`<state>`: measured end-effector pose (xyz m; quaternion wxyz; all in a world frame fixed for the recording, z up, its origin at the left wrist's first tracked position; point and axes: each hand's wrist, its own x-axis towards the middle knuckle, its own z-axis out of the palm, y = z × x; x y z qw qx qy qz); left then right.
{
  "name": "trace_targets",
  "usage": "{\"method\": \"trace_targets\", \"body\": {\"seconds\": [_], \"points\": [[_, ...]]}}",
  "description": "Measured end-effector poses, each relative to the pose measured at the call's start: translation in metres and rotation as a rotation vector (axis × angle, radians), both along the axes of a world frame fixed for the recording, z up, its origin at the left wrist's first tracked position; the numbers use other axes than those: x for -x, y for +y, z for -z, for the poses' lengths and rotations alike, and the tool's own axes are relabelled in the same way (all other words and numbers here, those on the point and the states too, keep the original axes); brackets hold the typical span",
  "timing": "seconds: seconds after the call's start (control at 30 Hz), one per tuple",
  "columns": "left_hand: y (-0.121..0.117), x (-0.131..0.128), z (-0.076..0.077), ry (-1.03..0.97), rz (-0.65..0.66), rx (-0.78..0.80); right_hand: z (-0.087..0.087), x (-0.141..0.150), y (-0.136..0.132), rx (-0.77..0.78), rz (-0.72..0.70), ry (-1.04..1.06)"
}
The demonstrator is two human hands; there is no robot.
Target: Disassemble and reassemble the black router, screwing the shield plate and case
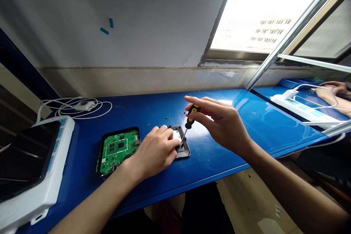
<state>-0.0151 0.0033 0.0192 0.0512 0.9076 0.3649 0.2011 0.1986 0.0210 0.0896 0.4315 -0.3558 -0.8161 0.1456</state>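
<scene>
A black-and-yellow screwdriver (193,114) is pinched in the right hand (223,126), its tip lowered to a dark plastic cover (187,150) on the blue tabletop (216,159). The cover is pressed by the curled left hand (156,150); light and stiff, presumably, it is best held by its rim. Beside it lies a black housing with a green circuit board (120,149) (likely fragile, better gripped by its edges).

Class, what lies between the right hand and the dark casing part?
The screwdriver, slanting from the right hand down to the dark casing part, in the head view.

Black trousers (207,208), bare forearms (285,182).
</scene>
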Motion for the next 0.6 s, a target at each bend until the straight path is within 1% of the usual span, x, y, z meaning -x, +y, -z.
{"method": "trace_targets", "body": {"seconds": [0.07, 0.13, 0.23, 0.3, 0.37, 0.47, 0.53, 0.6], "points": [[-0.0002, 0.0003, 0.001, -0.002, 0.004, -0.002, -0.001, 0.0005, -0.001, -0.04, 0.049, -0.029], [-0.0001, 0.0005, 0.0017, -0.002, 0.004, -0.001, -0.0014, 0.0016, -0.0031, -0.043, 0.083, -0.072], [0.0006, 0.0004, 0.0017, -0.001, 0.002, 0.005, -0.0026, 0.0023, -0.0058, 0.013, 0.049, -0.1], [0.001, 0.0004, 0.0014, -0.002, 0.002, 0.005, -0.0035, 0.0018, -0.0056, 0.012, 0.003, -0.093], [0.001, 0.0006, 0.0011, -0.005, 0.004, -0.001, -0.0035, 0.0013, -0.004, -0.045, 0.004, -0.085], [0.0005, 0.0009, 0.0004, -0.003, 0.006, 0.0, -0.0019, 0.0023, -0.0027, -0.124, 0.064, -0.072], [0.0002, 0.0009, -0.0004, 0.003, 0.001, 0.013, -0.0015, 0.0037, -0.0038, -0.097, 0.074, -0.044], [0.0001, 0.0007, -0.0012, 0.012, -0.004, 0.025, -0.0028, 0.005, -0.0057, -0.008, 0.047, 0.002]]}}
